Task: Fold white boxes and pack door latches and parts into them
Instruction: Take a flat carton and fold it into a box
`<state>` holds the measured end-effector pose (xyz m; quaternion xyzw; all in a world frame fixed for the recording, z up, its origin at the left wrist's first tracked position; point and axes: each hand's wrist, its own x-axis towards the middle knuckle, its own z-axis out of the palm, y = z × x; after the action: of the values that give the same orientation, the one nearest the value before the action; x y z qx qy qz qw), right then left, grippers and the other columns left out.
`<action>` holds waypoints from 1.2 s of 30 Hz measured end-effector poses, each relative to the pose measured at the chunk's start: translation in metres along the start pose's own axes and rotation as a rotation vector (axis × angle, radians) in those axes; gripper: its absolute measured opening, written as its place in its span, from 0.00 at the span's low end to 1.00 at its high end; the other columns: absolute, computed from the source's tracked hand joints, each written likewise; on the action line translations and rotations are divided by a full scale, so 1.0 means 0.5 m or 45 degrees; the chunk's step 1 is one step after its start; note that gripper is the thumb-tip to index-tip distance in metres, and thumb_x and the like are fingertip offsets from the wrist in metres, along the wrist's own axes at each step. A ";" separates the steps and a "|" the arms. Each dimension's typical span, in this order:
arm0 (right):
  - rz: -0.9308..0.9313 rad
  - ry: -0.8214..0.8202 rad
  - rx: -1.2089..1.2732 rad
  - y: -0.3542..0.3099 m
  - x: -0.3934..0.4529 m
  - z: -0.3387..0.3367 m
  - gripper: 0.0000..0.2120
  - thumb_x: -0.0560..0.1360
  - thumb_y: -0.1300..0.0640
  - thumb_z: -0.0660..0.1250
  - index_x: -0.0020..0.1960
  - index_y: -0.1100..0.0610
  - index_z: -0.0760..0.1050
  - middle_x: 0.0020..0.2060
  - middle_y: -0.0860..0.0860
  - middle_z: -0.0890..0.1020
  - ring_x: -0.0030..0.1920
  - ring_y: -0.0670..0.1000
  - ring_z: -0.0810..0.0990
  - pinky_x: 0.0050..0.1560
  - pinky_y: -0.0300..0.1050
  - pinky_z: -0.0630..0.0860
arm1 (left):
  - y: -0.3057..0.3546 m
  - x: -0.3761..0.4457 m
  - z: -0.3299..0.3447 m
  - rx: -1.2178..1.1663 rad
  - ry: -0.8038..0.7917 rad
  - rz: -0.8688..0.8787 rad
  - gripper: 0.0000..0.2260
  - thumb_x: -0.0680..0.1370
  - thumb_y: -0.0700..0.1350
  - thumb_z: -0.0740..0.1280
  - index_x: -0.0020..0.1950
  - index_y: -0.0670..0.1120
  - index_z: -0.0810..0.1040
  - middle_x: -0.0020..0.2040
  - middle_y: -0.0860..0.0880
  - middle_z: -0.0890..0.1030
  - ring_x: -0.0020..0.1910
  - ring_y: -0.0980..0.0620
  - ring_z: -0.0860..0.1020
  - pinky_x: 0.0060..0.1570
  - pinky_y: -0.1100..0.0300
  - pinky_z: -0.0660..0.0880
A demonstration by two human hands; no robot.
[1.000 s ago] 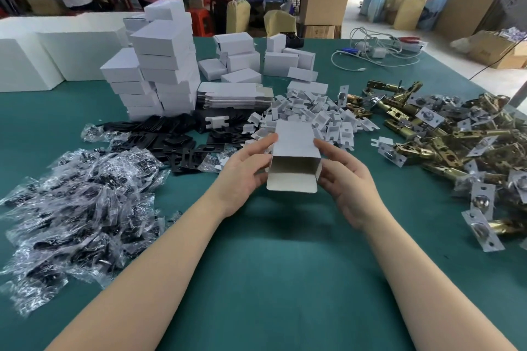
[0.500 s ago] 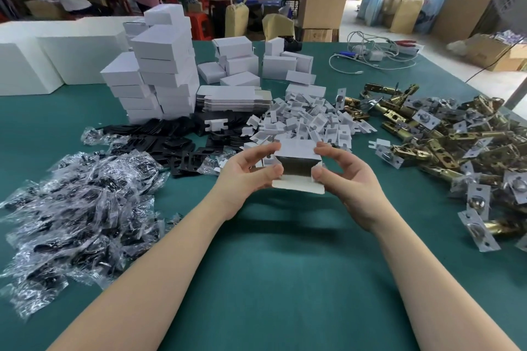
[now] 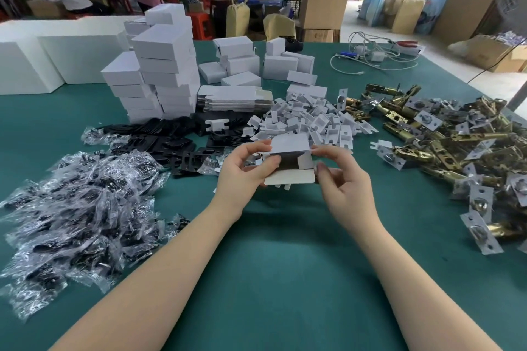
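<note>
Green felt table [image 3: 271, 259] is covered with matte white folded boxes [image 3: 162, 71], crinkly clear bags [image 3: 74, 208], flat black plates [image 3: 171, 145], small white card inserts [image 3: 310, 120] and shiny brass latches [image 3: 456, 145]. An open white box [image 3: 291, 161], dark inside, is held above the table centre, pinched by left hand [image 3: 242, 174] and right hand [image 3: 342, 182], fingers curled round its edges.

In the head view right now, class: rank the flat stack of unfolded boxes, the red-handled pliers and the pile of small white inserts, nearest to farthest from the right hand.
1. Pile of small white inserts, just beyond the right hand.
2. Flat stack of unfolded boxes, farther back, to the left.
3. Red-handled pliers, at the table's far right edge.
</note>
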<state>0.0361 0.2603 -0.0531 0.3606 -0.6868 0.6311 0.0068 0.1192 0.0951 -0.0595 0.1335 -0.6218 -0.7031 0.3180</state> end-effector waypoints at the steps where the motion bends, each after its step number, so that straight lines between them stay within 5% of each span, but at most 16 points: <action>1: -0.048 -0.030 -0.028 0.000 -0.001 0.001 0.22 0.77 0.70 0.64 0.55 0.42 0.75 0.48 0.44 0.82 0.34 0.44 0.79 0.37 0.33 0.71 | 0.000 0.001 0.000 -0.026 0.013 0.019 0.08 0.74 0.35 0.73 0.46 0.47 0.80 0.54 0.57 0.84 0.50 0.60 0.82 0.46 0.60 0.81; 5: -0.189 -0.095 -0.150 0.002 -0.002 -0.004 0.25 0.71 0.72 0.72 0.56 0.44 0.75 0.59 0.44 0.79 0.54 0.45 0.83 0.54 0.40 0.78 | 0.000 -0.002 0.003 -0.058 0.008 0.083 0.10 0.74 0.33 0.72 0.46 0.48 0.82 0.54 0.55 0.84 0.54 0.57 0.82 0.46 0.64 0.78; 8: -0.329 -0.116 -0.336 0.010 -0.001 -0.008 0.16 0.69 0.69 0.76 0.52 0.53 0.82 0.59 0.38 0.76 0.65 0.48 0.76 0.60 0.44 0.76 | 0.003 -0.006 0.003 -0.015 0.004 0.110 0.13 0.74 0.35 0.73 0.43 0.54 0.84 0.55 0.56 0.83 0.47 0.57 0.84 0.46 0.62 0.80; 11: -0.307 -0.115 -0.423 0.013 0.001 -0.011 0.14 0.68 0.68 0.76 0.50 0.54 0.84 0.62 0.45 0.76 0.65 0.47 0.75 0.64 0.37 0.71 | 0.011 -0.009 0.001 0.059 -0.033 0.116 0.13 0.74 0.36 0.74 0.41 0.57 0.84 0.56 0.58 0.83 0.42 0.55 0.83 0.46 0.62 0.80; 14: -0.256 -0.125 -0.405 0.014 0.003 -0.015 0.12 0.70 0.66 0.76 0.49 0.53 0.84 0.63 0.52 0.77 0.61 0.44 0.77 0.62 0.44 0.73 | 0.019 -0.013 0.000 0.094 -0.087 0.130 0.13 0.74 0.37 0.73 0.42 0.56 0.84 0.57 0.57 0.82 0.39 0.56 0.83 0.42 0.66 0.77; 22: -0.214 -0.344 -0.401 0.007 0.009 -0.022 0.09 0.70 0.53 0.73 0.50 0.48 0.84 0.66 0.48 0.74 0.60 0.28 0.70 0.63 0.30 0.66 | 0.015 -0.013 -0.001 0.089 -0.090 0.092 0.11 0.74 0.36 0.73 0.43 0.53 0.85 0.59 0.53 0.82 0.46 0.55 0.84 0.46 0.64 0.78; 27: -0.211 -0.283 -0.257 0.016 0.010 -0.017 0.05 0.72 0.52 0.70 0.48 0.47 0.82 0.58 0.42 0.78 0.67 0.41 0.72 0.60 0.33 0.71 | 0.022 -0.012 -0.005 0.107 -0.210 0.104 0.04 0.75 0.50 0.73 0.48 0.53 0.85 0.63 0.52 0.80 0.59 0.57 0.79 0.50 0.61 0.78; 30: -0.201 -0.157 -0.157 0.024 0.011 -0.011 0.07 0.76 0.56 0.70 0.48 0.44 0.79 0.56 0.33 0.77 0.64 0.52 0.77 0.53 0.34 0.75 | 0.026 -0.018 0.001 0.128 -0.311 0.184 0.22 0.70 0.66 0.70 0.54 0.52 0.83 0.64 0.49 0.77 0.63 0.58 0.77 0.53 0.60 0.78; 33: -0.192 -0.116 -0.100 0.023 0.012 -0.007 0.16 0.77 0.60 0.69 0.48 0.36 0.76 0.55 0.31 0.78 0.60 0.54 0.80 0.50 0.38 0.77 | 0.023 -0.023 0.006 0.158 -0.338 0.252 0.16 0.71 0.58 0.74 0.54 0.52 0.81 0.64 0.48 0.76 0.51 0.60 0.81 0.51 0.65 0.77; 36: -0.192 -0.088 -0.145 0.029 0.010 -0.005 0.12 0.77 0.61 0.69 0.45 0.44 0.79 0.55 0.43 0.81 0.65 0.45 0.76 0.48 0.40 0.77 | 0.012 -0.020 0.003 0.219 -0.253 0.278 0.09 0.73 0.49 0.74 0.52 0.52 0.83 0.63 0.48 0.78 0.50 0.58 0.83 0.50 0.66 0.77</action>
<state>0.0242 0.2591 -0.0627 0.4318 -0.6924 0.5758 0.0511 0.1275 0.1022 -0.0555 0.0217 -0.7189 -0.6182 0.3171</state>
